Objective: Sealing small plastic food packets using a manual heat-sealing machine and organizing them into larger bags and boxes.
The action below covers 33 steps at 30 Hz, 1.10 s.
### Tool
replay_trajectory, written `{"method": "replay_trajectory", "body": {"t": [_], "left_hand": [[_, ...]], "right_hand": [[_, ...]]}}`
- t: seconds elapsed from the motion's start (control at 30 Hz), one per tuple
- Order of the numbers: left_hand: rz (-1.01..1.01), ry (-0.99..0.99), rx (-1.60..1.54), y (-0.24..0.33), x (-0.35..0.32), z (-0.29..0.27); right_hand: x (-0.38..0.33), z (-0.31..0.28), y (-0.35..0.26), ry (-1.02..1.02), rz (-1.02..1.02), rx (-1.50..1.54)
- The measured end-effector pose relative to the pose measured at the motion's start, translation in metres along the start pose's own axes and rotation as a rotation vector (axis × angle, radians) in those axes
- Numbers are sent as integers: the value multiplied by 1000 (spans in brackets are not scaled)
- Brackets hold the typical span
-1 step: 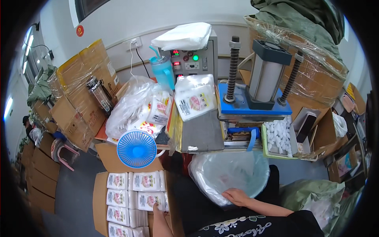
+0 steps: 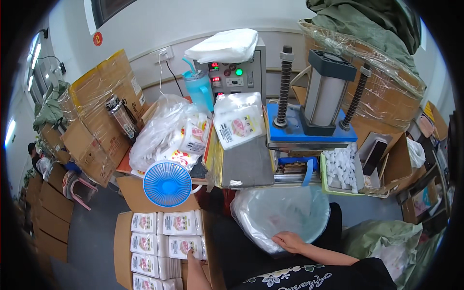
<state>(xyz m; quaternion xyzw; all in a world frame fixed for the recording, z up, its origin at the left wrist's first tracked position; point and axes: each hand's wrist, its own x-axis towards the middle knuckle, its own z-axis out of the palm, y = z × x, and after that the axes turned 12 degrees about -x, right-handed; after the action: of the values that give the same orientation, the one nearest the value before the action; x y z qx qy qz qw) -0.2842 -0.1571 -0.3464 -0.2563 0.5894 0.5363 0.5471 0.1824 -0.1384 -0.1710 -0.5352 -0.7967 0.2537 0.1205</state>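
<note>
My left hand [image 2: 193,258] reaches into an open cardboard carton [image 2: 123,241] at the lower left. Its fingers close on the near edge of a white packet [image 2: 182,245] with a printed label; the fingertips are partly hidden. Rows of similar packets [image 2: 144,244] lie stacked in the carton. At the lower middle, my right hand [image 2: 289,241] grips the near rim of a round bin [image 2: 309,212] lined with a clear plastic bag. The fingers bend over the bag's edge.
A blue fan [image 2: 167,183] overhangs the carton. Behind stands a bench press with a blue plate [image 2: 290,129], beside a stack of packets [image 2: 239,123]. A light-blue tumbler [image 2: 199,89], a control box [image 2: 251,72] and a green tray of white pieces [image 2: 340,166] are nearby.
</note>
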Motion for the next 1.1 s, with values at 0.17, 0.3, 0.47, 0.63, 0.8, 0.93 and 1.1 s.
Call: {"method": "replay_trajectory", "body": {"t": [0.17, 0.3, 0.47, 0.63, 0.8, 0.93, 1.1], "left_hand": [[8, -35, 138, -9, -72, 11], [-36, -126, 365, -24, -110, 54], [-102, -300, 558, -63, -152, 118], [-99, -418, 607, -66, -201, 135], [-37, -562, 518, -56, -242, 157], [22, -621, 423, -40, -268, 143], [81, -635, 341, -27, -296, 108]], "right_hand": [[9, -1, -1, -84, 44, -4], [15, 7, -1, -47, 48, 89], [10, 11, 13, 0, 82, 140], [12, 26, 17, 52, 69, 129], [12, 31, 16, -56, 52, 82], [2, 7, 4, -61, 61, -18], [4, 7, 3, 40, 12, -42]]}}
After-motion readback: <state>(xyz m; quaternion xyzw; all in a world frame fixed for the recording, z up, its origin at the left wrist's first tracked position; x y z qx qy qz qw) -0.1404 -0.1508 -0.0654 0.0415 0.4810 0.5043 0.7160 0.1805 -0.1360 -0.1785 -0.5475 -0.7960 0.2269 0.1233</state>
